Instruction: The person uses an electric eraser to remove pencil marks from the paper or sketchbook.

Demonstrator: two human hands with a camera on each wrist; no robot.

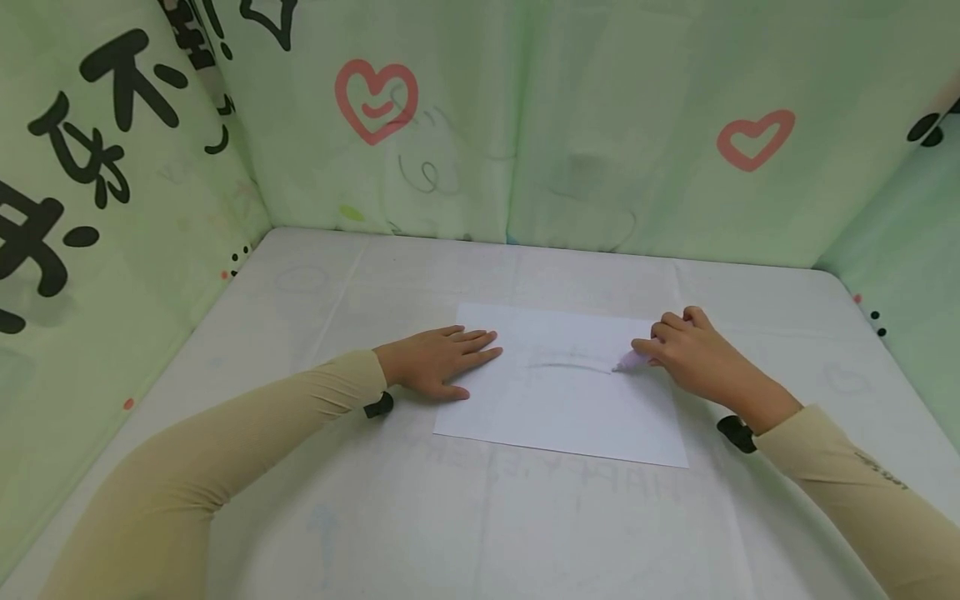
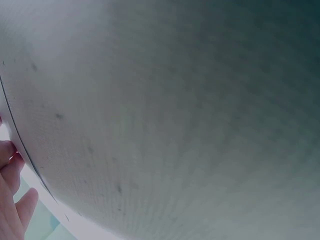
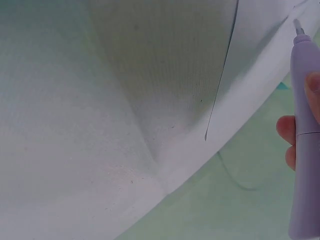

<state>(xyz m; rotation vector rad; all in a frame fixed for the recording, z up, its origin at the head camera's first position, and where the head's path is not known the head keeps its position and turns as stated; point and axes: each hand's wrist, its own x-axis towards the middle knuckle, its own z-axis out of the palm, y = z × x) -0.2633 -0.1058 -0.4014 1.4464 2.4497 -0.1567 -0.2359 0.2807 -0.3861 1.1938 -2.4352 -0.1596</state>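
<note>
A white sheet of paper [image 1: 555, 417] lies on the table, bearing a grey pencil-like line [image 1: 573, 365] with a faint smudge above it. My left hand [image 1: 442, 360] rests flat over the paper's left edge, fingers spread. My right hand [image 1: 697, 354] grips a lavender electric eraser [image 1: 633, 360] above the paper's right part, its tip at the right end of the line. In the right wrist view, the electric eraser [image 3: 305, 200] shows a thick body, a seam and a narrow tip. Only some fingers [image 2: 27, 207] appear in the left wrist view.
A white cloth [image 1: 420, 517] with faint marks covers the table [image 1: 360, 275]. Green curtains [image 1: 600, 125] with hearts and black characters stand behind it and along both sides. Small black wrist devices [image 1: 737, 434] sit under both wrists.
</note>
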